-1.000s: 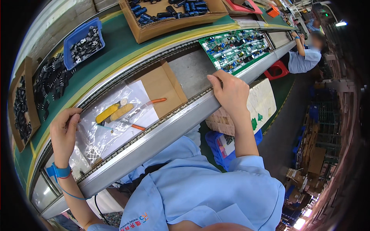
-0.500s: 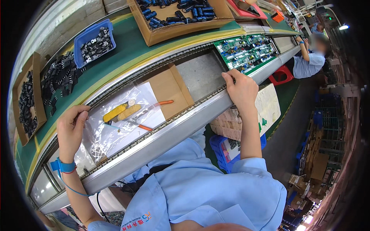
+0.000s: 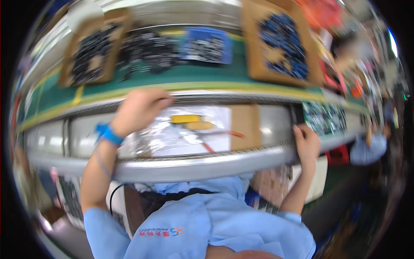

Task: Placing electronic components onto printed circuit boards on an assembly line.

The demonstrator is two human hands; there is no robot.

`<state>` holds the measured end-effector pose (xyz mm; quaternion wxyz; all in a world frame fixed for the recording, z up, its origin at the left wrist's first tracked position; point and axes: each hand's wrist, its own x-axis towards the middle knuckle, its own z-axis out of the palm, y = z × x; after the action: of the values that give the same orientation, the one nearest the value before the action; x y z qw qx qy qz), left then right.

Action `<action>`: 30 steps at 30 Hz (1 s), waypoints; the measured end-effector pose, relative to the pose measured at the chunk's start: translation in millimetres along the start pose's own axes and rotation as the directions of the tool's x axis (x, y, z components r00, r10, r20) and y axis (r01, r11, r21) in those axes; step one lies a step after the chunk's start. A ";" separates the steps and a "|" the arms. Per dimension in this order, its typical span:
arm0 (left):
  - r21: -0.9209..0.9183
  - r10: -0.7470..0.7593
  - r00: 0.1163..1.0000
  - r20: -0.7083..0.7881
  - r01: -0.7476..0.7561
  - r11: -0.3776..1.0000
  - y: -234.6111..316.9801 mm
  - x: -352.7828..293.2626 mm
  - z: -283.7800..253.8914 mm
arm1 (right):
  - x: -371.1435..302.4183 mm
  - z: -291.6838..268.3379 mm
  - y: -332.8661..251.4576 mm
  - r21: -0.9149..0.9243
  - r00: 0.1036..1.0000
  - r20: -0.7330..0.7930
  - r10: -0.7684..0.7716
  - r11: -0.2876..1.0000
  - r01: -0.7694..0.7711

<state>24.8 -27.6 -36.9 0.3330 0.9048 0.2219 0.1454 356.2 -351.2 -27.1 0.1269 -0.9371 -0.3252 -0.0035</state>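
Note:
The picture is smeared by motion. My left hand (image 3: 144, 108), with a blue wrist strap (image 3: 113, 135) behind it, is curled closed over the conveyor's far rail, above a clear plastic bag (image 3: 144, 140). Whatever its fingers hold, if anything, is hidden. At the near rail, my right hand (image 3: 308, 144) has curled fingers by the left edge of a green circuit board (image 3: 324, 118); its grip is also unclear. Between the hands, a white sheet (image 3: 172, 146) bears a yellow-handled tool (image 3: 186, 118), a tan piece (image 3: 199, 125) and orange-handled pliers (image 3: 208, 147).
Beyond the conveyor rail (image 3: 215, 166), a green bench carries a carton of black parts (image 3: 67, 64), loose black parts (image 3: 148, 49), a blue bin (image 3: 227, 52) and a carton of blue cylindrical parts (image 3: 254, 56). A co-worker (image 3: 368, 146) sits at far right.
The view has swung so that the conveyor now runs level across it. My left hand has moved from the bag's left end to above the bag by the far rail. My right hand stays beside the board.

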 end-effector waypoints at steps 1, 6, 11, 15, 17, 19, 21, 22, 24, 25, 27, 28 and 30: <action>0.049 -0.005 1.000 -0.010 0.005 0.999 -1.4 -2.6 -1.6 | -0.1 -3.3 -17.6 0.039 0.997 -0.016 -0.076 0.996 0.077; 0.041 0.140 0.989 -0.057 -0.138 0.990 -7.4 -1.1 3.0 | 16.7 -3.3 -75.8 0.145 0.866 -0.081 -0.493 0.854 0.500; 0.113 0.122 0.989 -0.081 -0.112 0.987 -0.9 -5.6 7.9 | 20.6 -0.7 -178.2 0.265 0.577 -0.085 -0.812 0.540 0.799; 0.128 0.103 0.994 -0.048 -0.096 0.987 -1.0 -8.7 7.1 | 35.0 27.9 -234.9 0.398 0.401 -0.154 -0.903 0.315 0.862; 0.130 0.122 0.991 -0.055 -0.114 0.985 -1.2 -9.8 5.6 | 42.9 47.3 -245.6 0.470 0.400 -0.130 -0.907 0.299 0.831; 0.108 0.125 0.991 -0.040 -0.120 0.987 1.0 -9.8 4.5 | 46.6 63.3 -243.4 0.532 0.482 -0.069 -0.873 0.377 0.758; 0.121 0.125 0.992 -0.029 -0.120 0.985 2.2 -4.9 2.0 | 53.2 68.8 -239.6 0.545 0.515 -0.086 -0.853 0.392 0.741; 0.130 0.113 0.994 -0.011 -0.110 0.985 2.0 -6.4 2.8 | 51.3 71.1 -236.5 0.568 0.548 -0.092 -0.832 0.408 0.715; 0.127 0.113 0.994 -0.012 -0.111 0.986 0.8 -8.9 1.9 | 51.0 71.1 -238.0 0.548 0.529 -0.129 -0.839 0.384 0.743; 0.133 0.119 0.993 -0.023 -0.115 0.984 -0.4 -8.2 1.3 | 50.2 72.3 -239.7 0.522 0.516 -0.149 -0.843 0.377 0.766; 0.128 0.119 0.993 -0.026 -0.115 0.985 -2.3 -9.2 1.7 | 47.9 74.0 -243.0 0.498 0.513 -0.160 -0.844 0.379 0.780; 0.132 0.119 0.992 -0.038 -0.113 0.985 -2.9 -9.8 1.9 | 46.8 74.5 -244.6 0.463 0.490 -0.187 -0.851 0.364 0.808; 0.129 0.116 0.993 -0.021 -0.112 0.985 -1.3 -9.2 2.0 | 44.4 75.0 -244.1 0.430 0.477 -0.208 -0.854 0.359 0.828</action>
<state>17.4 -32.3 -40.3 0.2625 0.9333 0.1833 0.1627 236.5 -121.5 -38.2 0.3240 -0.5749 -0.7505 0.0363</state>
